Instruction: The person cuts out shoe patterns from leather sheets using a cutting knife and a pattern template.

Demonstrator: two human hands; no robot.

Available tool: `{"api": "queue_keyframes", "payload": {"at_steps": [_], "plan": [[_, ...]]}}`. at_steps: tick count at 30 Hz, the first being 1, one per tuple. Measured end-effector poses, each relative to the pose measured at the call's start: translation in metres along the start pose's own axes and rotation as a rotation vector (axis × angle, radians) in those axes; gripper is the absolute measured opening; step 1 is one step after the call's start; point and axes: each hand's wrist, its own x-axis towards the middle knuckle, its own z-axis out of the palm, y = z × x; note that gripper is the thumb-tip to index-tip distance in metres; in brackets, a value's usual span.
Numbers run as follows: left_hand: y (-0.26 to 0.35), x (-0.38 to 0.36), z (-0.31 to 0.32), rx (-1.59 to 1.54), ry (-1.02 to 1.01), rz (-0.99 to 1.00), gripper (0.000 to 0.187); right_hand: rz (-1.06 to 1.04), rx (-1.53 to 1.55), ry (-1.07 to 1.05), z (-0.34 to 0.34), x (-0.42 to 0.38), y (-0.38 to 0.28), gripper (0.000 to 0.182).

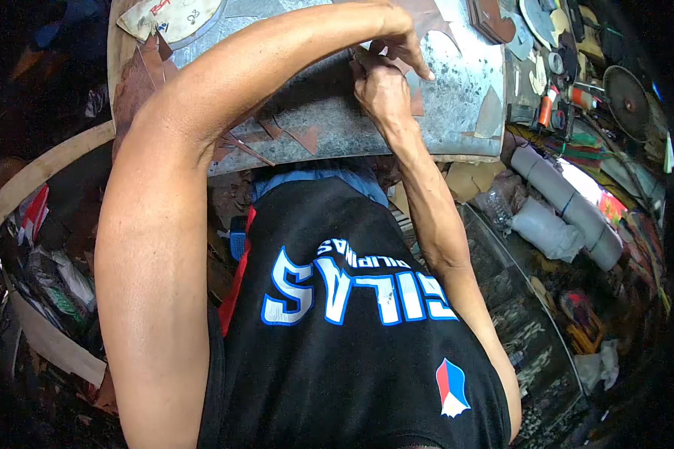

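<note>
My left hand [403,46] reaches across from the left, bent at the wrist, over a work surface [314,142] with a worn, grey metal top. One of its fingers points down and to the right, apart from the others, near the brown leather piece [419,13]. Just below and touching or nearly touching it, my right hand [384,93] is closed like a fist. What the right fingers hold is hidden by the hands. Another bit of brown leather [416,102] shows beside the right hand.
Brown scraps [305,139] and a white marked pattern piece [174,19] lie on the surface's left side. Stacked brown pieces [491,21] sit at the top right. Beyond the right edge are an orange bottle [545,110], a round disc [626,103] and a grey roll [565,202].
</note>
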Motion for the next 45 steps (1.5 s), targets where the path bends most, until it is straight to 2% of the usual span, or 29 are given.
{"api": "queue_keyframes", "payload": {"at_steps": [8, 13, 14, 16, 19, 20, 21, 23, 25, 27, 28, 29, 34, 39, 41, 44, 45], "plan": [[-0.029, 0.003, 0.011, 0.053, -0.063, 0.089, 0.046, 0.059, 0.035, -0.009, -0.008, -0.012, -0.011, 0.031], [-0.034, 0.011, 0.015, 0.089, -0.098, 0.151, 0.045, 0.185, 0.009, -0.162, -0.017, -0.028, -0.016, 0.032], [-0.041, 0.007, 0.019, 0.097, -0.103, 0.161, 0.044, 0.183, 0.010, -0.161, -0.015, -0.031, -0.013, 0.032], [-0.045, -0.005, 0.028, 0.113, -0.115, 0.180, 0.044, 0.048, 0.099, -0.012, -0.009, -0.039, -0.007, 0.024], [-0.046, -0.012, 0.034, 0.140, -0.133, 0.211, 0.043, 0.084, 0.131, 0.001, -0.015, -0.047, -0.015, 0.029], [0.038, -0.094, 0.017, 0.538, -0.016, -0.119, 0.029, 0.083, 0.129, 0.003, -0.018, -0.051, -0.018, 0.029], [0.036, -0.096, 0.021, 0.540, -0.014, -0.118, 0.029, 0.092, 0.133, -0.009, -0.022, -0.055, -0.021, 0.028], [0.025, -0.088, 0.043, 0.459, 0.409, -0.102, 0.017, 0.101, 0.135, -0.020, -0.024, -0.061, -0.022, 0.028], [0.020, -0.087, 0.054, 0.481, 0.432, -0.060, 0.016, 0.073, 0.163, 0.007, -0.021, -0.068, -0.019, 0.028], [0.033, -0.097, 0.065, 0.712, 0.499, -0.062, 0.014, 0.068, 0.171, 0.009, -0.022, -0.067, -0.021, 0.028], [0.042, -0.106, 0.060, 0.715, 0.409, -0.072, 0.012, 0.069, 0.178, 0.008, -0.023, -0.067, -0.021, 0.028], [0.040, -0.104, 0.063, 0.713, 0.406, -0.072, 0.012, 0.071, 0.180, 0.006, -0.023, -0.068, -0.021, 0.028], [0.037, -0.104, 0.074, 0.741, 0.478, -0.061, 0.019, 0.095, 0.172, -0.019, -0.024, -0.082, -0.020, 0.026], [0.039, -0.108, 0.082, 0.717, 0.496, -0.087, 0.017, 0.123, 0.172, -0.055, -0.033, -0.115, -0.017, 0.027], [0.038, -0.111, 0.083, 0.728, 0.514, -0.108, 0.017, 0.049, 0.244, -0.063, -0.042, -0.125, -0.010, 0.027], [0.033, -0.113, 0.090, 0.571, 0.535, -0.187, 0.025, -0.016, 0.257, -0.107, -0.054, -0.115, 0.005, 0.029], [0.029, -0.114, 0.094, 0.527, 0.604, -0.177, 0.030, -0.075, 0.273, -0.125, -0.057, -0.107, 0.011, 0.029]]}}
